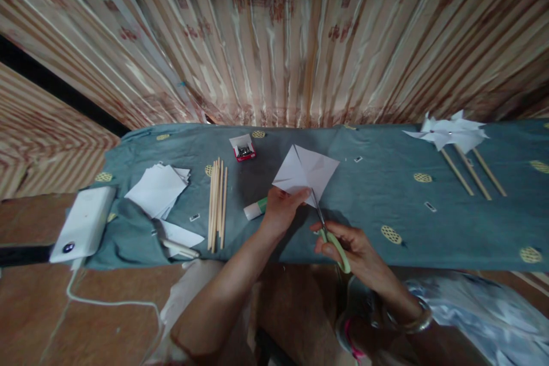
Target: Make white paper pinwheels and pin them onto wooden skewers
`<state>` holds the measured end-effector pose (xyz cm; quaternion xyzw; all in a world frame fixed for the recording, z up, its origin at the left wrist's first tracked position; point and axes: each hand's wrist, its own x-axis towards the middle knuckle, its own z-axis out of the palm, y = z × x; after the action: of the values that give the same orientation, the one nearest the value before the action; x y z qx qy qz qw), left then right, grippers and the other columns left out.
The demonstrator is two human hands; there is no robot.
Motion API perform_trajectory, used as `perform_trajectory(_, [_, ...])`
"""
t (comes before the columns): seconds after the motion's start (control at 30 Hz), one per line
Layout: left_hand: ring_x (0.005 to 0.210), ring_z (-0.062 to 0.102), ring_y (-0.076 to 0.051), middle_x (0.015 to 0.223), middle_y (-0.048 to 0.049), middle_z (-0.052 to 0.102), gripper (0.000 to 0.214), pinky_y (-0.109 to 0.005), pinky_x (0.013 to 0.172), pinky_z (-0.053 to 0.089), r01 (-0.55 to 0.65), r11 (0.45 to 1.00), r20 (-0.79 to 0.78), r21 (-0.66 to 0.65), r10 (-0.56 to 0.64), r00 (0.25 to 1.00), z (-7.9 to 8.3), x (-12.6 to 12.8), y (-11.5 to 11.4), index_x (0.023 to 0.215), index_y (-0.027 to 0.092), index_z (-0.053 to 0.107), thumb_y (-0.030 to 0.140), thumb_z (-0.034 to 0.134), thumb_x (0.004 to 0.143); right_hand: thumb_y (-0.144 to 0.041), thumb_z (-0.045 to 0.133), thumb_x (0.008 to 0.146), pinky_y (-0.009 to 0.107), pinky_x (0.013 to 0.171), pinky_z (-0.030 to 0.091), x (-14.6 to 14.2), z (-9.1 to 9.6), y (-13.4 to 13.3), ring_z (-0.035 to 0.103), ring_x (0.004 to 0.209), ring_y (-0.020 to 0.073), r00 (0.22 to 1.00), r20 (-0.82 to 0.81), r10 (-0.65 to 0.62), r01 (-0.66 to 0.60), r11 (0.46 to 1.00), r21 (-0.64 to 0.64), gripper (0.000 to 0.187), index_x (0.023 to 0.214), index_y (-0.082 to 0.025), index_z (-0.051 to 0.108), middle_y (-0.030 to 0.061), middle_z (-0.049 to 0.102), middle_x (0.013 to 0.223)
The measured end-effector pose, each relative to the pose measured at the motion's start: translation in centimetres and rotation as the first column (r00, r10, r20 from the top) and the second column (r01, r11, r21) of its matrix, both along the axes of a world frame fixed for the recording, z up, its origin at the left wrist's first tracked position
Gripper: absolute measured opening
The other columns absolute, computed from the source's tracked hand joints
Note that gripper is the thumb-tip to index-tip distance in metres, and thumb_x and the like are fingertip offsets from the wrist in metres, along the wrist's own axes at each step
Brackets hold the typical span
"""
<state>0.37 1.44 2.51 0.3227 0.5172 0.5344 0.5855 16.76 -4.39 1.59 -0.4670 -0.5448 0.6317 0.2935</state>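
Observation:
My left hand (283,209) pinches the lower left edge of a white paper square (315,168), which shows crossing fold lines and a slit near its top corner. Fingers of my right hand (347,243) are in the loops of green-handled scissors (332,243). Their blades meet the paper at its lower corner and point toward its middle. A glue stick (256,209) with a green and white body lies just left of my left hand, partly hidden by it.
Wooden sticks (217,206), a stack of paper squares (158,189) and a red box of small metal pins (243,150) lie left on the cloth-covered table (364,206). Paper pinwheels (450,132) on sticks lie far right. A white power bank (86,223) with a cable is at the left edge.

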Motion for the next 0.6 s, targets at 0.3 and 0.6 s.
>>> perform_trajectory(0.3, [0.052, 0.046, -0.011, 0.054, 0.0019, 0.055, 0.024, -0.025, 0.054, 0.036, 0.033, 0.999, 0.005, 0.008, -0.033, 0.999, -0.13, -0.02, 0.00, 0.052, 0.016, 0.059, 0.033, 0.076, 0.057, -0.056, 0.071, 0.075, 0.025, 0.055, 0.043, 0.09, 0.00, 0.00, 0.052, 0.058, 0.0131, 1.000, -0.017, -0.011, 0.010, 1.000, -0.008, 0.045, 0.101, -0.020, 0.069, -0.0010, 0.062, 0.066])
perform_trajectory(0.6, [0.050, 0.045, -0.010, 0.052, 0.0024, 0.054, 0.025, -0.025, 0.052, 0.034, 0.060, 0.998, 0.002, 0.015, -0.060, 0.998, -0.47, 0.00, -0.07, 0.053, 0.017, 0.058, 0.033, 0.076, 0.060, -0.056, 0.067, 0.079, 0.026, 0.059, 0.044, 0.48, -0.03, -0.08, 0.055, 0.063, 0.0142, 1.000, -0.013, 0.026, -0.026, 1.000, 0.008, 0.043, 0.104, -0.020, 0.068, 0.0001, 0.064, 0.071])
